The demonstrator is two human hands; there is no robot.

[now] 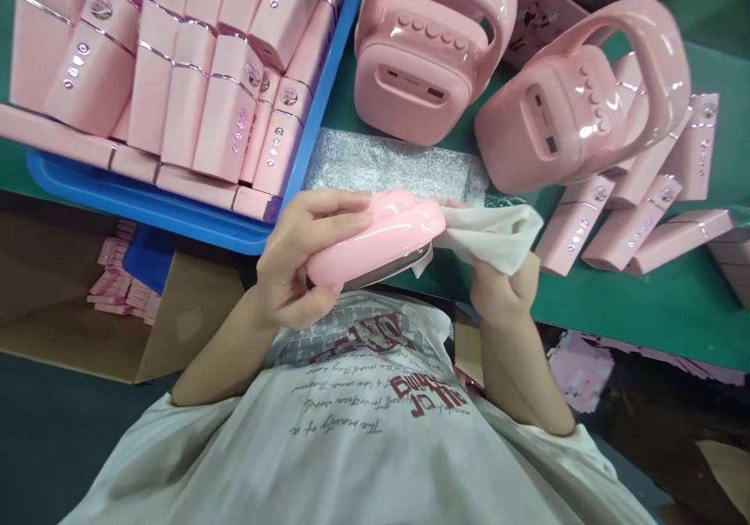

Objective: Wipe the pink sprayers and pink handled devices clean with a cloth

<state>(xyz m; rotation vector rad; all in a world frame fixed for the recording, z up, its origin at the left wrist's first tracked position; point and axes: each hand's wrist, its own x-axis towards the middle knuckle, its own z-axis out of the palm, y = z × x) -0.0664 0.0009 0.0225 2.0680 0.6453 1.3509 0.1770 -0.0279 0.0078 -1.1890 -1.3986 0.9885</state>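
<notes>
My left hand [305,259] is closed around a glossy pink rounded casing [380,232] with a dark panel along its underside, held tilted above the table's near edge. It resembles the handled pink units nearby, but I cannot see its whole form. A white cloth [492,236] is bunched in my right hand [505,287], its left end touching the casing's right end. The cloth covers most of my right fingers. Just beyond the casing lies clear bubble wrap [392,162]. Two pink speaker-like units with arched handles, a left one [410,91] and a right one [527,134], stand behind it.
A blue tray [234,236] at left is full of slim pink rectangular devices [226,119]. More such devices [577,224] lie on the green table [609,314] at right. A cardboard box [176,306] with small pink pieces stands below the table at left.
</notes>
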